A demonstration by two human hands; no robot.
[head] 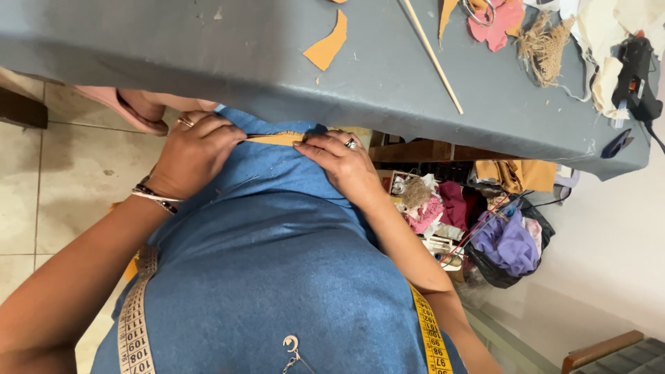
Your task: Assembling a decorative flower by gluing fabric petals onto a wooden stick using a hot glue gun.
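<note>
My left hand point(197, 149) and my right hand point(343, 163) press down on blue denim cloth point(277, 235) that lies over my lap, just below the table edge. Between the fingertips of both hands a strip of mustard-yellow fabric point(277, 139) shows along the denim's top edge, and both hands pinch it against the denim. The left wrist wears bracelets and a ring sits on each hand. A yellow measuring tape point(433, 336) hangs around my neck, down both sides of the denim.
The grey table point(208, 48) holds a yellow fabric scrap point(327, 45), a thin wooden stick point(433, 55), pink and yellow scraps, a jute tuft point(544, 45) and a black glue gun point(637, 76). Bags and boxes of fabric point(485, 228) stand under it at right. Tiled floor lies at left.
</note>
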